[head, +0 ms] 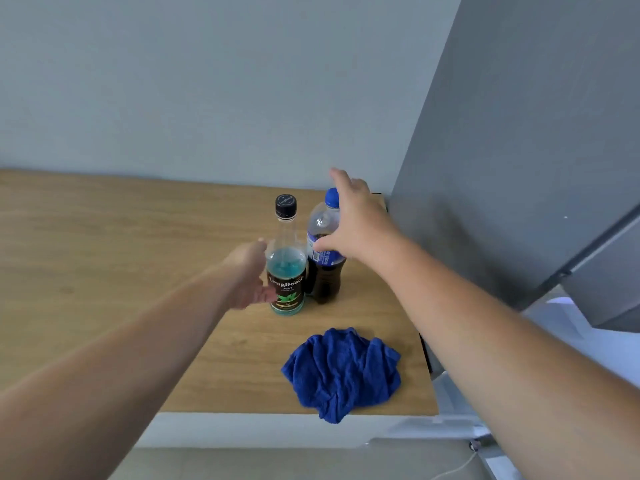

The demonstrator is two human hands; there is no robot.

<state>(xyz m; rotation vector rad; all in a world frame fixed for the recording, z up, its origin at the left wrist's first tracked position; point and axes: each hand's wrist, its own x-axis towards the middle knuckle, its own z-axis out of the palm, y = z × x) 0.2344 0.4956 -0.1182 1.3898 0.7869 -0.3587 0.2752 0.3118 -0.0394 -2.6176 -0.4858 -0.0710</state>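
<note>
The mint syrup bottle (286,271) and the soda bottle (325,282) are seen upright, side by side, at the table's (138,254) far right. The left hand (247,275) is held loosely open just left of the syrup. The right hand (353,226) is spread over the soda. A blue cloth (341,372) is laid nearer.

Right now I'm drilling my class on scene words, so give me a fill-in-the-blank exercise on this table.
1. On the table stand ___ bottles.
2. The mint bottle has a ___ cap.
3. The cola bottle, under the right hand, has a ___ cap.
4. The left hand is beside the ___ bottle.

Missing words: two; black; blue; mint.
</note>
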